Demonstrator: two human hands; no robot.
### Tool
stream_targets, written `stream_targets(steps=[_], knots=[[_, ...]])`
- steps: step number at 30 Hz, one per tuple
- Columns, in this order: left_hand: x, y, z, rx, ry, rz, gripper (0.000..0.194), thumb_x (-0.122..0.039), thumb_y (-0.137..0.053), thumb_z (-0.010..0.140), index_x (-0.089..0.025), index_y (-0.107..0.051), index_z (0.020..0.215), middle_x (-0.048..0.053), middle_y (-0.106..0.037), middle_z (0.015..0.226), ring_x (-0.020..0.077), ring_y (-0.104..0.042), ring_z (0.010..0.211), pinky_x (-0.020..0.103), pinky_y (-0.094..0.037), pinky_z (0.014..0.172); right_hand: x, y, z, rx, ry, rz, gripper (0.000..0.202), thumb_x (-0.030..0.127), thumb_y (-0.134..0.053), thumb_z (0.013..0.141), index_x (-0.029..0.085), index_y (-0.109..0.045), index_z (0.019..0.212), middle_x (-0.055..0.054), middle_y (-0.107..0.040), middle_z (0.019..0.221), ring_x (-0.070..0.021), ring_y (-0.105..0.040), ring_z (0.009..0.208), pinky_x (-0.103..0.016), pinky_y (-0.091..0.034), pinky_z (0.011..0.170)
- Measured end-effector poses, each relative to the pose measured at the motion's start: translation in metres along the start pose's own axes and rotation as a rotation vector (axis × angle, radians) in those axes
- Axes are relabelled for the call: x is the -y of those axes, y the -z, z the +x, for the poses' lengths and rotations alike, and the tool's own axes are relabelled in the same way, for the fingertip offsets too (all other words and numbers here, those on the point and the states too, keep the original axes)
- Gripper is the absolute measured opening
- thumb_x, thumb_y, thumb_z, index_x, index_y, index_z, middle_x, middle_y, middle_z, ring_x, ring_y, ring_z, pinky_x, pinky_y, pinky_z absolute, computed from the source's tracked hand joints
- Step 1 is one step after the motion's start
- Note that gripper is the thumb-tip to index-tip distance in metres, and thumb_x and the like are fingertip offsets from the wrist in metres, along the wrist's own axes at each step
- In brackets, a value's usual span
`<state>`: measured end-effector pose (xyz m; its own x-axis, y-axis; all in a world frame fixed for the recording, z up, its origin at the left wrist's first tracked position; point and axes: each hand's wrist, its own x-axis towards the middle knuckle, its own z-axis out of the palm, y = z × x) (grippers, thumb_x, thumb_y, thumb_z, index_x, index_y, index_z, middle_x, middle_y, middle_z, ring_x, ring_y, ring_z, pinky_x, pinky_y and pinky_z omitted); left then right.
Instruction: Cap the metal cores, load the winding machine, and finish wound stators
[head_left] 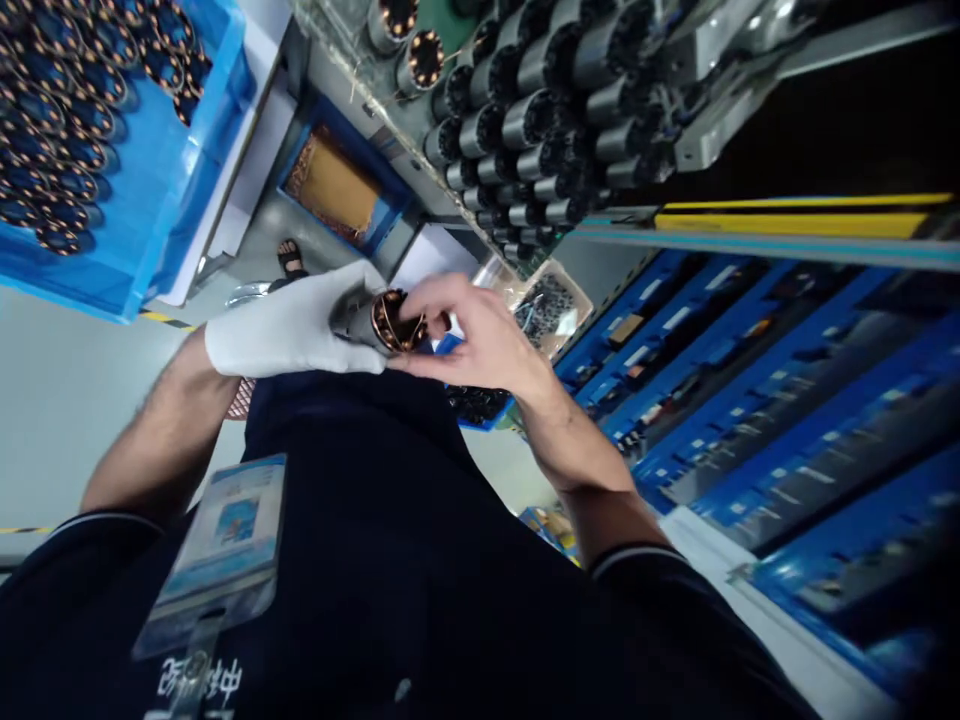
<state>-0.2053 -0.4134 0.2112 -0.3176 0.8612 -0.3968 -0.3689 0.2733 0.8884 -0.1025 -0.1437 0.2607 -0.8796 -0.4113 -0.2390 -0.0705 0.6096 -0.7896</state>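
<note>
My left hand (pixel 292 325), in a white glove, is wrapped round a metal motor stator (pixel 360 318) held in front of my waist. Copper windings show at the stator's open end, which faces right. My bare right hand (pixel 480 335) is at that end, its thumb against the lower rim and its fingers bent over the windings. The fingertips are partly hidden, and some thin wires stand out from the rim there.
At the upper left a blue tray (pixel 150 200) holds several copper-wound stators. Rows of dark metal cylinders (pixel 540 120) stand on a bench at the top. Blue bin shelving (pixel 750 400) runs along the right. A blue crate (pixel 337 185) sits low behind my hands.
</note>
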Motion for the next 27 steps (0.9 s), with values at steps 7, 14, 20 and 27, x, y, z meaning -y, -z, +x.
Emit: stream_targets(steps=[7,14,20,27], knots=[[-0.063,-0.05,0.017,-0.089,-0.08,-0.179,0.072,-0.03,-0.105,0.077,-0.02,-0.059,0.132,0.007,-0.082,0.113,0.0315,-0.085,0.101,0.044,-0.073,0.088,0.017,0.047,-0.058,-0.614,0.207,-0.394,0.056,0.058,-0.078,0.115,0.047,-0.066,0.169,-0.006,-0.076,0.159,-0.0298,-0.082,0.13,-0.043,-0.074,0.104],[-0.106,-0.106,0.05,0.082,0.008,-0.301,0.041,-0.038,-0.097,0.089,-0.015,-0.078,0.117,0.012,-0.088,0.103,0.0285,-0.087,0.083,0.04,-0.073,0.079,0.006,0.138,-0.106,-0.5,0.504,-0.724,0.042,0.02,-0.073,0.122,0.031,-0.076,0.163,0.002,-0.092,0.133,-0.0207,-0.089,0.112,-0.04,-0.072,0.101],[-0.129,-0.158,0.078,-0.31,-0.223,-0.021,0.041,-0.021,-0.1,0.077,-0.018,-0.076,0.11,0.005,-0.086,0.1,0.0238,-0.083,0.092,0.038,-0.067,0.087,-0.02,0.144,-0.147,-0.451,0.434,-0.158,0.021,0.039,-0.067,0.126,0.031,-0.086,0.126,-0.002,-0.086,0.127,-0.0212,-0.085,0.115,-0.041,-0.072,0.102],[-0.151,-0.18,0.088,-0.833,-0.482,0.404,0.05,-0.025,-0.103,0.079,-0.028,-0.078,0.122,0.001,-0.082,0.114,0.0237,-0.079,0.1,0.042,-0.065,0.1,-0.003,0.099,-0.125,-0.764,0.472,0.992,0.033,0.045,-0.07,0.118,0.03,-0.053,0.093,0.004,-0.063,0.086,-0.0086,-0.049,0.053,-0.02,-0.049,0.044]])
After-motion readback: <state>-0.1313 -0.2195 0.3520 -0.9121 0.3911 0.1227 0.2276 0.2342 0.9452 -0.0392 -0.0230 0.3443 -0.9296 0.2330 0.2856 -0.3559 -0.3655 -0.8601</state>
